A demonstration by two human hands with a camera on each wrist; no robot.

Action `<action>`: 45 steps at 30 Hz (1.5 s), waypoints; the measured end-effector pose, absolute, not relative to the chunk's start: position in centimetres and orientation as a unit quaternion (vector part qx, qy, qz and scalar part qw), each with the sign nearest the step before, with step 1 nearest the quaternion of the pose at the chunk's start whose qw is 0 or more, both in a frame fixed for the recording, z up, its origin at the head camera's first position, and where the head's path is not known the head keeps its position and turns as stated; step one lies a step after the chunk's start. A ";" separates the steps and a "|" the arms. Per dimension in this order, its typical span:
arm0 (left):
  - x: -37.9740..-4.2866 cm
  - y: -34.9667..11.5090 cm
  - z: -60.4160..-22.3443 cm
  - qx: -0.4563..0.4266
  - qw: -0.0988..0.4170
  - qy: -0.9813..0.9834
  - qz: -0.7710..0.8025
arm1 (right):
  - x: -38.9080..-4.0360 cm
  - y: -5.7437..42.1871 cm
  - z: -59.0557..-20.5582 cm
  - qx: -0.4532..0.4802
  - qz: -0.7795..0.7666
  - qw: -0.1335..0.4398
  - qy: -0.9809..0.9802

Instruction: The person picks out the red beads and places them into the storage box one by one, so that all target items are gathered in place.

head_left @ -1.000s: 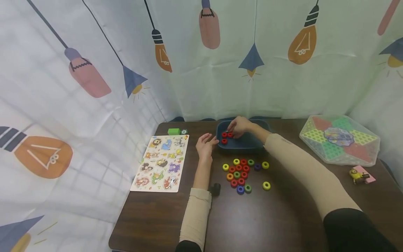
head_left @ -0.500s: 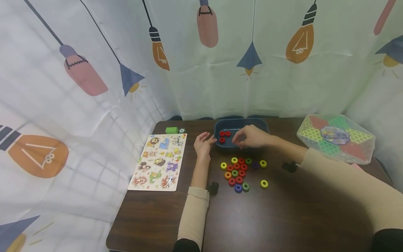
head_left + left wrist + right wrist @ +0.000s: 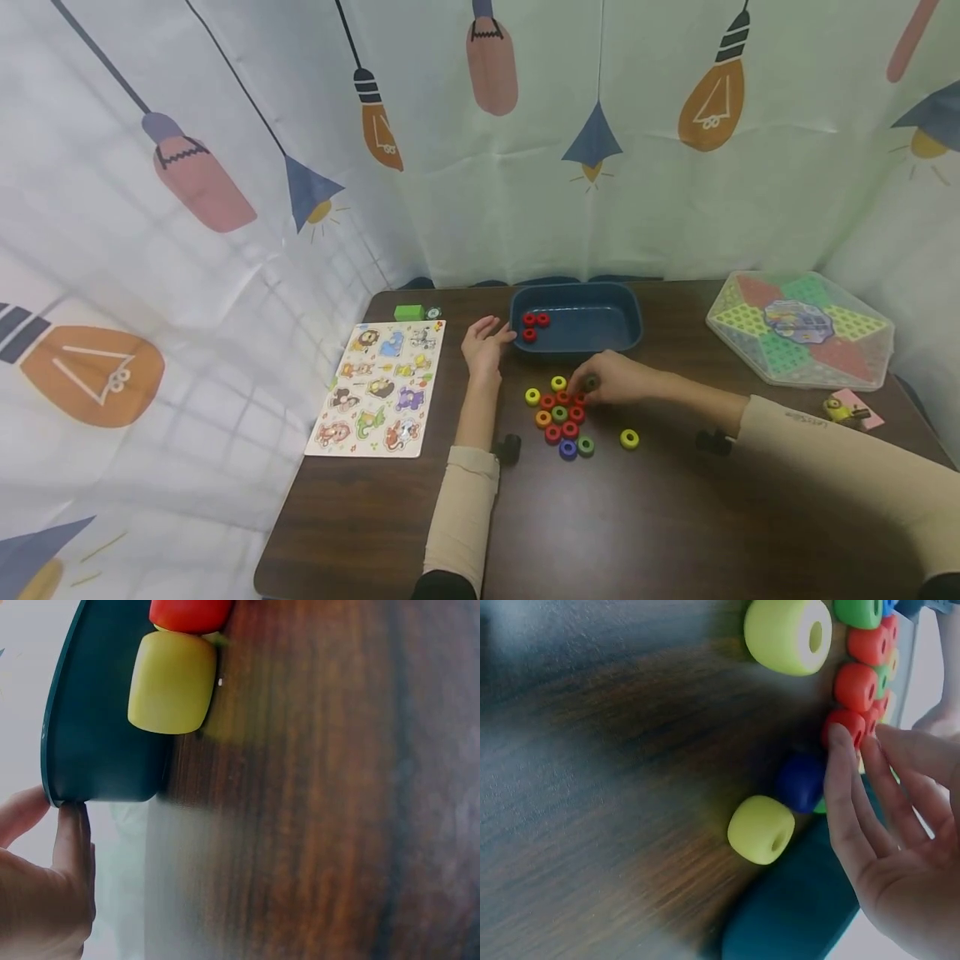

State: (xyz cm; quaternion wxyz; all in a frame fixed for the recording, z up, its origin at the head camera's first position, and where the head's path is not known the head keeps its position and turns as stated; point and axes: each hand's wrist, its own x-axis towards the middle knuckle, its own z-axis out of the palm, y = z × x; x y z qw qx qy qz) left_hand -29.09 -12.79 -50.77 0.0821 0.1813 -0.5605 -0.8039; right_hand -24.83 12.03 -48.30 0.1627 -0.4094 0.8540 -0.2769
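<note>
My left hand (image 3: 483, 348) is at the left end of the dark blue tray (image 3: 585, 321); its fingertips touch the tray's edge in the left wrist view. Inside the tray, near its left end, lie several red beads (image 3: 529, 335). My right hand (image 3: 618, 379) reaches over a cluster of ring-shaped beads in front of the tray. Its fingertips are at a red bead (image 3: 844, 726), with fingers fairly straight and a gap between them. A blue bead (image 3: 800, 782) and a yellow bead (image 3: 761, 829) sit near this hand. Part of the cluster is hidden behind it in the head view.
To the left lies an animal puzzle board (image 3: 378, 387), with a green block (image 3: 409, 312) behind it. A clear hexagonal game box (image 3: 798, 329) is at the right, near a small yellow toy figure (image 3: 842, 409). One yellow bead (image 3: 629, 438) stands apart from the cluster.
My right hand has left the tray and come forward to the bead cluster. The red beads in the tray stay put. My left hand stays at the tray's left end.
</note>
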 end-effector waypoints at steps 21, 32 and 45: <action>-29.0 -12.8 -50.9 0.181 0.082 -0.556 -0.808 | -25.1 10.8 -47.3 -0.316 -0.354 0.275 0.836; -29.1 -12.9 -50.9 0.179 0.086 -0.558 -0.806 | -31.1 9.8 -43.2 -0.286 -0.422 0.264 0.819; -29.1 -12.9 -51.1 0.176 0.080 -0.561 -0.805 | -39.4 9.1 -45.3 -0.170 -0.455 0.287 0.825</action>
